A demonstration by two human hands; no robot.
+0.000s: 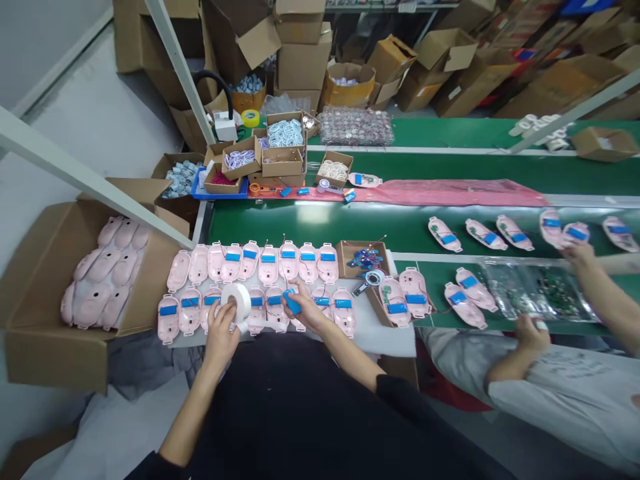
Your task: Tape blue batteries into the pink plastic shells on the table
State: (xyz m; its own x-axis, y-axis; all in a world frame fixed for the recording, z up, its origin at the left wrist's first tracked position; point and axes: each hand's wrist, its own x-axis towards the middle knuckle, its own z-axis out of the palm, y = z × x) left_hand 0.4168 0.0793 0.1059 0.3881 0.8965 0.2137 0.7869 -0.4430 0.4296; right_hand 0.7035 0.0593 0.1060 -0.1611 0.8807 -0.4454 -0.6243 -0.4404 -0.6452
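My left hand point(221, 331) is closed round a roll of white tape point(243, 300), and a loose strip of tape point(267, 325) stretches from it toward the right. Pinched in the fingers of my right hand point(311, 313) is a blue battery pack point(291, 301). Beneath both hands, two rows of pink plastic shells point(269, 265) lie on a white foam sheet point(385, 337). Most of these shells carry a blue battery pack with thin wires; a few at the left of the back row have none. My hands partly hide several front-row shells.
Left stands a carton point(55, 353) of pink shells. Behind the rows, a small box point(345, 267) holds wired parts. Across the green conveyor point(320, 223) are boxes of rings point(285, 133) and pink film point(450, 192). At right, a co-worker's hand point(579, 257) reaches among shells.
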